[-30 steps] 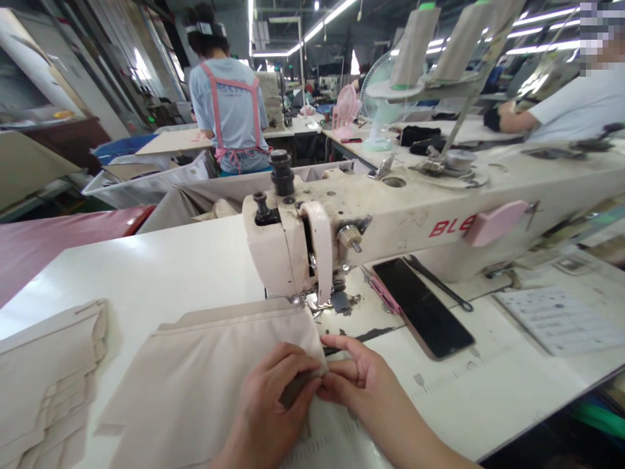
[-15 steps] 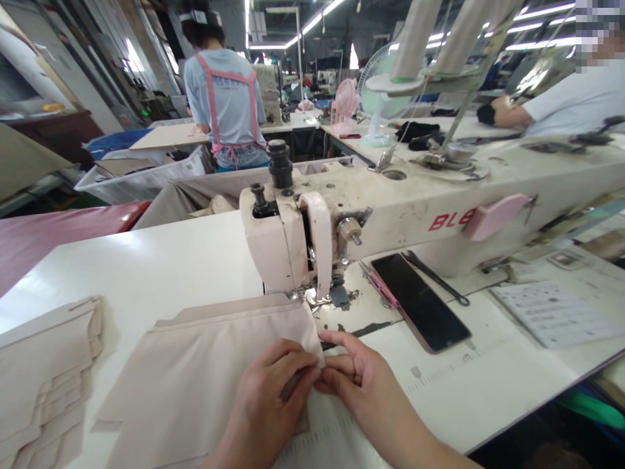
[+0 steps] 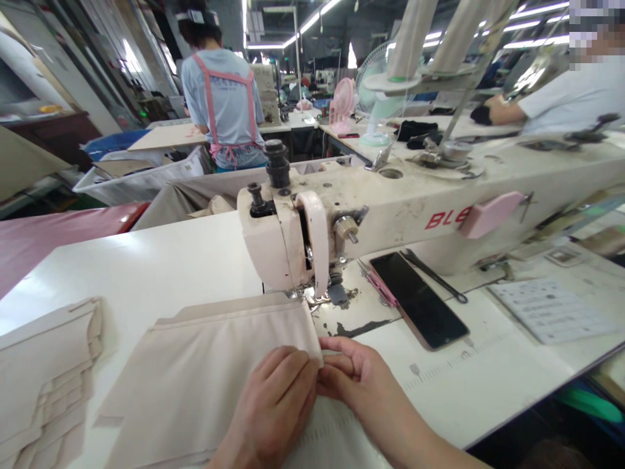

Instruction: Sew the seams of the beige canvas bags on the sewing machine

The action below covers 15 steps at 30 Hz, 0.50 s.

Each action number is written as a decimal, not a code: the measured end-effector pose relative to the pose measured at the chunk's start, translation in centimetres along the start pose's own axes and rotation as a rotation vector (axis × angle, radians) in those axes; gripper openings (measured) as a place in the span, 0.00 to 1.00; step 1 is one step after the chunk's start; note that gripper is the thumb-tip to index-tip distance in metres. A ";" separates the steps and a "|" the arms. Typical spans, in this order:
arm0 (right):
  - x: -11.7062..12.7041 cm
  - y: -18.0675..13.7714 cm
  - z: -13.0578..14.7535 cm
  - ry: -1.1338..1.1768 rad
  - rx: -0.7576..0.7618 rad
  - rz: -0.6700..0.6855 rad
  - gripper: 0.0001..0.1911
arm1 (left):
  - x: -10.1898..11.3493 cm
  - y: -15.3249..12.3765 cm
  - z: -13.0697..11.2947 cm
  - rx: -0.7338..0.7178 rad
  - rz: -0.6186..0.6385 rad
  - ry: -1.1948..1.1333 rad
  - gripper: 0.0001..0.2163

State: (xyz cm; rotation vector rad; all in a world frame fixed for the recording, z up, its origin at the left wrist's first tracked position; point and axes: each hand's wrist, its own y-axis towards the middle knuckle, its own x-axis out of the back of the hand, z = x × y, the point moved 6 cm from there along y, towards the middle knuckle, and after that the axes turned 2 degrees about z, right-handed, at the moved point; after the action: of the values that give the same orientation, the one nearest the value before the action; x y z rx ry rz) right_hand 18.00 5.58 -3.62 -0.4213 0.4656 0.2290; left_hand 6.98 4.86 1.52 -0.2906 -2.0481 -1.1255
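A beige fabric piece (image 3: 209, 352) lies flat on the white table, its far right corner at the presser foot of the sewing machine (image 3: 278, 241). My left hand (image 3: 273, 404) is closed on the fabric's right edge, fingers bent and pressed together. Beside it, my right hand (image 3: 351, 374) pinches the same edge between thumb and fingers. Both hands nearly touch, just in front of the needle area. The fabric under my left palm is hidden.
Left of the fabric lies a stack of beige pieces (image 3: 49, 384). A phone (image 3: 420, 299), pink-handled snips (image 3: 381, 286), a wrench (image 3: 437, 277) and a printed sheet (image 3: 554, 309) lie to the right. Two people work beyond the machine, near a pink fan (image 3: 343, 101).
My left hand's fingers have closed tighter over the fabric edge, and the gap between thumb and fingers is gone. My right hand has shifted slightly downward. The fabric stays at the presser foot.
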 end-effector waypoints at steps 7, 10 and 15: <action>-0.1 0.0 0.0 -0.014 -0.016 -0.005 0.14 | -0.2 0.0 -0.1 -0.052 0.040 0.018 0.07; -0.1 0.0 0.0 -0.024 -0.016 -0.004 0.15 | -0.2 0.0 -0.2 -0.050 0.045 0.010 0.07; 0.0 -0.2 0.1 -0.036 -0.033 -0.024 0.16 | -0.5 0.0 0.0 -0.025 0.118 -0.034 0.07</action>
State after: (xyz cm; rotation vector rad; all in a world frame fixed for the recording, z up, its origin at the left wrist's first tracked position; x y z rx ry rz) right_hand 18.14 5.50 -3.50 -0.4543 0.4221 0.2205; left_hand 7.30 4.89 1.17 -0.4397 -2.0204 -1.0813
